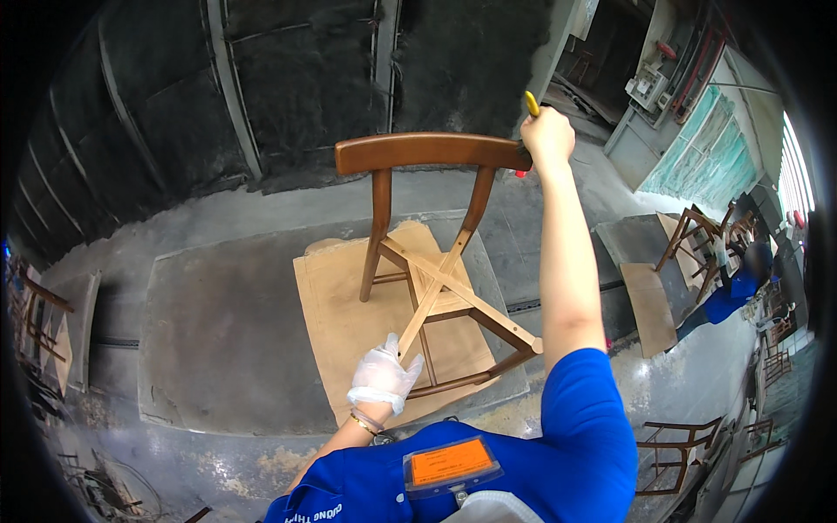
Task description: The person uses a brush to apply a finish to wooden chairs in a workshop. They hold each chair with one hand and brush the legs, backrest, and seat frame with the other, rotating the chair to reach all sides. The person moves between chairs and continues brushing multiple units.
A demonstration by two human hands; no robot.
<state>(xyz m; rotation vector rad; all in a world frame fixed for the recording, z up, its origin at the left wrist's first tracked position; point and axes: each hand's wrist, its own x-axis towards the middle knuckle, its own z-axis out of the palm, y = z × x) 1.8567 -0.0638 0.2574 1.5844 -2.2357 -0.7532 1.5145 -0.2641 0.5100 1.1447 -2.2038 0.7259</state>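
A brown wooden chair frame (433,150) stands in front of me, its curved backrest on the far side and pale bare cross bars (442,281) where a seat would lie. My right hand (548,138), bare, is closed round a yellow-handled brush (532,104). The brush's dark lower part touches or sits right beside the right end of the backrest. In a thin white glove, my left hand (382,376) is closed at the near left corner of the chair frame. Its fingertips are partly hidden.
Beneath the chair lies a cardboard sheet (327,296) on a grey platform (218,331). Dark panels (305,78) stand behind it. At the right, a person in blue (734,292) works by other chair frames (684,240). More frames (680,449) stand lower right and at the left.
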